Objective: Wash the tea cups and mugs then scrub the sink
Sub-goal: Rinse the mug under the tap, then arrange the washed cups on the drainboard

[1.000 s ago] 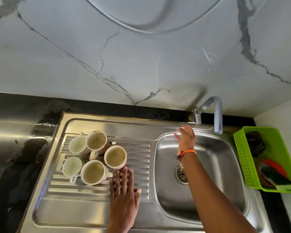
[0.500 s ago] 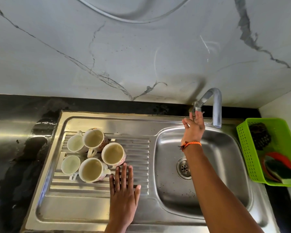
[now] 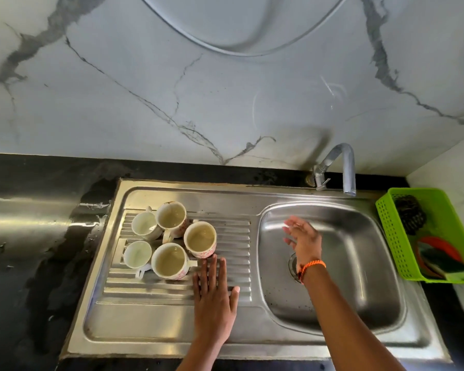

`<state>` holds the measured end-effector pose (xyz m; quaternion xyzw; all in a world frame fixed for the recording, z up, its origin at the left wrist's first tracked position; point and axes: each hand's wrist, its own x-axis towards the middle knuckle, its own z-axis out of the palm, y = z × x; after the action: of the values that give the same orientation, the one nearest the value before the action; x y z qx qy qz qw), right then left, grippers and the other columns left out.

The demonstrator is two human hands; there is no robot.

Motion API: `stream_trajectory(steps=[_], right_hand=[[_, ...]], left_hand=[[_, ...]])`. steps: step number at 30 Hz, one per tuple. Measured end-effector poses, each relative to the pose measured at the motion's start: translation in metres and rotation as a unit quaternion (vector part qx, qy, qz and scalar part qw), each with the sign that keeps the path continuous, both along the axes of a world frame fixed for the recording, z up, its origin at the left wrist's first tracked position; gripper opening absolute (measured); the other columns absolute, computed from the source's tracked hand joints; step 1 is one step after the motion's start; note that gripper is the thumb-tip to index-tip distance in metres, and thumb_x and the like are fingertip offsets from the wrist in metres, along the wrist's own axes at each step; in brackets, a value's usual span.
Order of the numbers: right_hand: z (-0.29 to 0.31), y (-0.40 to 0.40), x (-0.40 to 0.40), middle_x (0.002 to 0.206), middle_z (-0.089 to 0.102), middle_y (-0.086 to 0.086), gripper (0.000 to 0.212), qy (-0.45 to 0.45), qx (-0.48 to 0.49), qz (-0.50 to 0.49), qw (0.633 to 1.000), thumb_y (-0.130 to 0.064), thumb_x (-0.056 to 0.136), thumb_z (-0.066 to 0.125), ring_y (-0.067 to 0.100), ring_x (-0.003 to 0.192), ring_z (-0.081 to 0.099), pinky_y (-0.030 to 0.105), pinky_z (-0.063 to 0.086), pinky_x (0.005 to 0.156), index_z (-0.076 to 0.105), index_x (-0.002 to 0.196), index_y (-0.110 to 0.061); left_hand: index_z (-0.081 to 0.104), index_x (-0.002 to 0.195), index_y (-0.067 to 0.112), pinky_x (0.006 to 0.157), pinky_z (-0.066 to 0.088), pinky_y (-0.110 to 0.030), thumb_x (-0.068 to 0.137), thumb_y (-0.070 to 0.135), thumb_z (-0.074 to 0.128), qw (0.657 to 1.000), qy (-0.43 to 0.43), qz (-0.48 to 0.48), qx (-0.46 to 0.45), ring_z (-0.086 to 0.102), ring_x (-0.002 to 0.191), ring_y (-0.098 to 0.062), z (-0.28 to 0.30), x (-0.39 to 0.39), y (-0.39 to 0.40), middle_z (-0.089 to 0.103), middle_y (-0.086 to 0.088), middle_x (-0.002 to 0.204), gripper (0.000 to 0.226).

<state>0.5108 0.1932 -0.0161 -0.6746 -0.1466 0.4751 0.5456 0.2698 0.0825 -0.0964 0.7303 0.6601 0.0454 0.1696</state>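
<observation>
Over the steel sink basin (image 3: 359, 303) the right hand (image 3: 304, 241) hangs in the air with fingers spread and loose, gripping nothing; its forearm runs in from the near right edge, an orange thread band (image 3: 312, 265) round the wrist. The left hand (image 3: 213, 298) lies palm down on the ribbed drainboard (image 3: 233, 236), fingers straight and together, holding nothing, its fingertips just near of the closest mug.

Five cups stand upright in a cluster on the far left part of the drainboard: two small white tea cups (image 3: 144, 226) on the left side and three larger patterned mugs (image 3: 200, 238) to their right, the mugs stained tan inside.

Half a second earlier the right hand was up at the tap (image 3: 340, 167), fingers by its valve; it has since come away toward the near side and now sits lower, above the basin and in front of the drain (image 3: 292, 265). No water shows at the spout. The left hand has stayed where it was.

The right wrist hides part of the drain. A green basket (image 3: 386, 231) at the right holds a dark scourer (image 3: 410, 212) and a sponge, with something orange-red among them that is hard to make out. The right fingers are blurred.
</observation>
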Motion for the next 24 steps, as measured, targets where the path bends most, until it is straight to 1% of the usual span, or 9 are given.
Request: stream_trajectory(steps=[2,4,6,9,13,17,20,23,24], right_hand=[[0.002,-0.017,-0.016,0.106,0.076,0.011,0.026,-0.035,-0.007,0.031,0.999,0.008,0.097,0.06,0.026,0.101,0.069,0.033,0.055,0.072,0.072,0.114,-0.007],[0.007,-0.031,-0.035,0.094,0.076,0.001,0.03,-0.065,0.003,0.052,0.997,0.01,0.094,0.061,0.019,0.092,0.067,0.031,0.052,0.069,0.074,0.105,-0.014],[0.016,-0.041,-0.051,0.092,0.075,0.0,0.032,-0.096,0.007,0.07,0.993,0.011,0.094,0.058,0.017,0.089,0.066,0.031,0.052,0.07,0.075,0.101,-0.016],[0.032,-0.057,-0.068,0.095,0.078,-0.004,0.03,-0.16,0.013,0.091,0.983,0.003,0.094,0.059,0.014,0.09,0.069,0.035,0.056,0.078,0.077,0.099,-0.022],[0.067,-0.07,-0.089,0.099,0.078,-0.012,0.026,-0.258,0.023,0.138,0.956,-0.008,0.094,0.062,0.006,0.098,0.072,0.03,0.057,0.09,0.078,0.102,-0.027],[0.111,-0.078,-0.117,0.106,0.077,-0.01,0.029,-0.349,0.056,0.171,0.92,-0.001,0.095,0.061,-0.002,0.1,0.068,0.014,0.051,0.091,0.077,0.111,-0.018],[0.145,-0.087,-0.149,0.113,0.075,-0.007,0.031,-0.413,0.093,0.196,0.885,-0.001,0.095,0.06,0.007,0.106,0.068,0.022,0.052,0.097,0.076,0.116,-0.018],[0.18,-0.096,-0.19,0.118,0.074,-0.007,0.034,-0.448,0.143,0.217,0.856,-0.003,0.093,0.062,0.013,0.109,0.068,0.034,0.056,0.098,0.075,0.118,-0.023],[0.188,-0.098,-0.2,0.12,0.072,-0.009,0.035,-0.451,0.161,0.224,0.849,-0.004,0.093,0.062,0.015,0.109,0.067,0.036,0.056,0.097,0.075,0.118,-0.025]], left_hand=[[0.014,0.17,0.018,0.13,0.02,-0.058,0.105,0.057,0.037,1.0,-0.009,-0.008,-0.009,0.005,0.165,-0.03,0.001,-0.002,0.002,-0.001,-0.006,0.179,0.079],[0.016,0.17,0.018,0.131,0.019,-0.055,0.105,0.061,0.029,0.999,-0.02,-0.03,-0.011,0.003,0.165,-0.03,0.004,-0.009,0.005,-0.004,-0.008,0.179,0.078],[0.016,0.17,0.018,0.132,0.017,-0.053,0.105,0.064,0.022,0.998,-0.041,-0.046,-0.01,-0.001,0.165,-0.029,0.008,-0.015,0.004,-0.007,-0.008,0.178,0.08],[0.011,0.17,0.021,0.133,0.016,-0.048,0.106,0.065,0.02,0.993,-0.077,-0.084,0.0,-0.003,0.165,-0.027,0.019,-0.025,0.0,-0.008,-0.006,0.178,0.078],[0.018,0.166,0.025,0.131,0.025,-0.043,0.11,0.057,0.035,0.983,-0.122,-0.137,0.026,0.009,0.164,-0.023,0.045,-0.042,-0.006,0.009,-0.004,0.178,0.067],[0.029,0.162,0.028,0.125,0.035,-0.038,0.109,0.05,0.046,0.962,-0.179,-0.186,0.084,0.026,0.158,-0.012,0.091,-0.066,-0.005,0.031,0.004,0.168,0.06],[0.031,0.161,0.034,0.121,0.041,-0.034,0.109,0.049,0.048,0.954,-0.204,-0.185,0.119,0.032,0.153,-0.006,0.137,-0.101,-0.012,0.035,0.011,0.165,0.056],[0.036,0.158,0.037,0.12,0.043,-0.034,0.108,0.05,0.046,0.95,-0.217,-0.157,0.158,0.031,0.154,-0.007,0.181,-0.149,-0.013,0.035,0.014,0.167,0.053],[0.039,0.156,0.037,0.118,0.045,-0.035,0.106,0.048,0.047,0.948,-0.221,-0.152,0.17,0.035,0.151,-0.008,0.197,-0.163,-0.012,0.039,0.014,0.163,0.051]])
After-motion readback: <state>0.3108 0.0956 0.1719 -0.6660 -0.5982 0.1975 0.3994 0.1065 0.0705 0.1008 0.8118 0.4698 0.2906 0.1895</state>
